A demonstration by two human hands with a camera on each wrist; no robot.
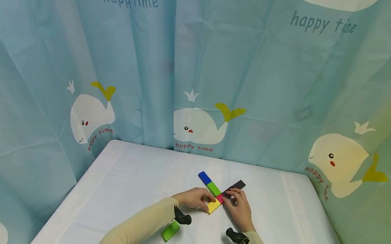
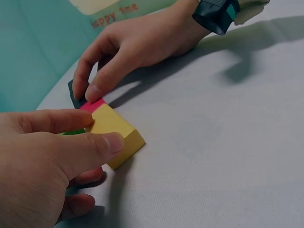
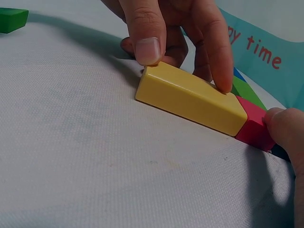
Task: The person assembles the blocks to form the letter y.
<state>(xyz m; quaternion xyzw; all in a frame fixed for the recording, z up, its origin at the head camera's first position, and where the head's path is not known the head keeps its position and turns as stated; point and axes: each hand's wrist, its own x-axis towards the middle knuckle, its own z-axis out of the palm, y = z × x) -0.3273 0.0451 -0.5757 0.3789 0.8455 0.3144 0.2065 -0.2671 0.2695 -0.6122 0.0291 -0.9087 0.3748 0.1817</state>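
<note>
My left hand (image 1: 194, 198) pinches a yellow block (image 2: 114, 126), its thumb at the near end and its index finger on the far side. That block lies flat, end to end with a small red block (image 3: 255, 124). At the red block is my right hand (image 1: 239, 208), its thumb against the red side and other fingers by the adjoining dark piece (image 1: 239, 184). From the red block a green block (image 1: 213, 188) and a blue block (image 1: 205, 177) run off toward the back left. The right fingertips partly hide where red and dark meet.
Apart from the others, a separate green block (image 1: 170, 231) lies near the left forearm. A white cloth covers the table (image 1: 135, 175). Behind and beside it hangs a blue curtain (image 1: 272, 86) with whale prints. Each wrist wears a black camera.
</note>
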